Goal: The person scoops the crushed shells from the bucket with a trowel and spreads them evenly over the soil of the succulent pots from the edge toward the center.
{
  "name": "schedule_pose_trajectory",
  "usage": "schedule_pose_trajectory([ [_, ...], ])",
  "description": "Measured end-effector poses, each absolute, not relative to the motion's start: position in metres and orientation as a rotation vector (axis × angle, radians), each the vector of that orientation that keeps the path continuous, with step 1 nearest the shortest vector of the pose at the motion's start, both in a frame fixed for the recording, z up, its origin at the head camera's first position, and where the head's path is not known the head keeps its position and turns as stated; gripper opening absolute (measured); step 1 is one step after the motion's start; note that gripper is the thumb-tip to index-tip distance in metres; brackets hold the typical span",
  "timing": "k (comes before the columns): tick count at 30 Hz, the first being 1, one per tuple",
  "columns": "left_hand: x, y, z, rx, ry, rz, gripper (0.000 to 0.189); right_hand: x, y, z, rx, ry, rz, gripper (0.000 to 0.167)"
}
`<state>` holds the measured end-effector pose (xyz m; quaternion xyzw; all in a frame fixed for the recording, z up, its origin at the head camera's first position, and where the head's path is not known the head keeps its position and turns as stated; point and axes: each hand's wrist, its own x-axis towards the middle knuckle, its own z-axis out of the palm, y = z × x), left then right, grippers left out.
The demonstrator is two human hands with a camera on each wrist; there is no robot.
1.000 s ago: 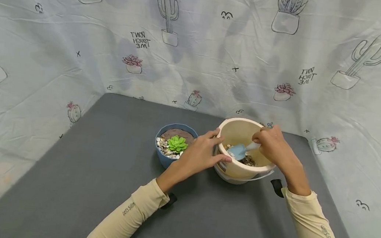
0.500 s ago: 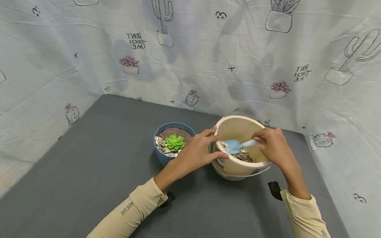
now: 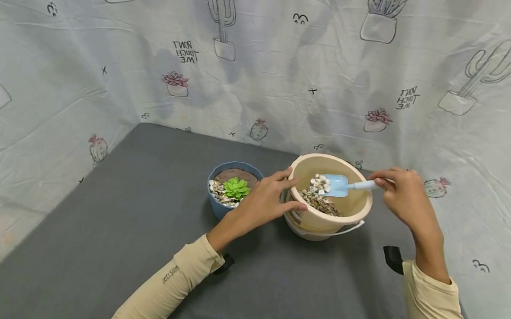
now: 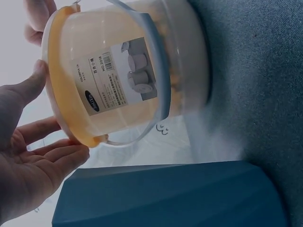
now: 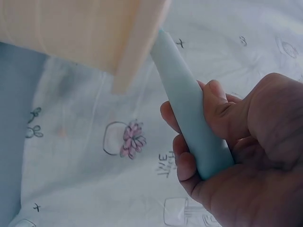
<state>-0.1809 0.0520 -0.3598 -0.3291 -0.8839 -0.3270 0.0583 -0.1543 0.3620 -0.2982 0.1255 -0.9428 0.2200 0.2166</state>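
My right hand (image 3: 406, 197) grips the pale handle of a light blue toy shovel (image 3: 337, 185) at the bucket's right side. Small pale shells or pebbles (image 3: 319, 184) lie at the blade's left end, over the inside of the cream bucket (image 3: 331, 224). More shells (image 3: 323, 204) cover the bucket's bottom. My left hand (image 3: 263, 199) rests against the left of the bucket's rim, thumb and fingers spread along it. In the right wrist view, fingers and thumb wrap the shovel handle (image 5: 189, 109). A blue pot (image 3: 220, 209) stands left of the bucket, partly behind my left hand.
The pot holds a green succulent (image 3: 235, 189), pale shells and a brown surface (image 3: 237, 173). Both containers stand on a grey table (image 3: 145, 211), with a cactus-print cloth (image 3: 260, 95) behind. The bucket's handle (image 4: 163, 71) hangs down in the left wrist view.
The shovel has risen from the shells and moved right with my right hand, its blade now showing above them with shells at its end. My left hand stays at the rim.
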Motion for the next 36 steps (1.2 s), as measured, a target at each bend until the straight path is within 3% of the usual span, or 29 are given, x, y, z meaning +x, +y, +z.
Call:
schedule_pose_trajectory([
  [9,-0.179,0.033,-0.358,-0.979,-2.722,-1.009,0.088,-0.144,0.362,-0.287,0.284,-2.581,0.627,0.017],
  [16,-0.184,-0.021,-0.355,-0.829,-2.657,-1.022,0.091,-0.147,0.338,-0.278,0.302,-2.528,0.667,0.016],
  [20,-0.192,-0.059,-0.356,-0.737,-2.715,-1.027,0.098,-0.151,0.316,-0.272,0.351,-2.459,0.694,0.015],
  [24,-0.198,-0.085,-0.358,-0.694,-2.898,-1.004,0.117,-0.159,0.284,-0.268,0.452,-2.423,0.737,0.016],
  [30,-0.202,-0.093,-0.365,-0.786,-3.029,-0.998,0.134,-0.171,0.236,-0.270,0.588,-2.483,0.798,0.017],
  [36,-0.203,-0.096,-0.370,-0.687,-3.033,-1.017,0.141,-0.195,0.196,-0.286,0.710,-2.563,0.765,0.017],
])
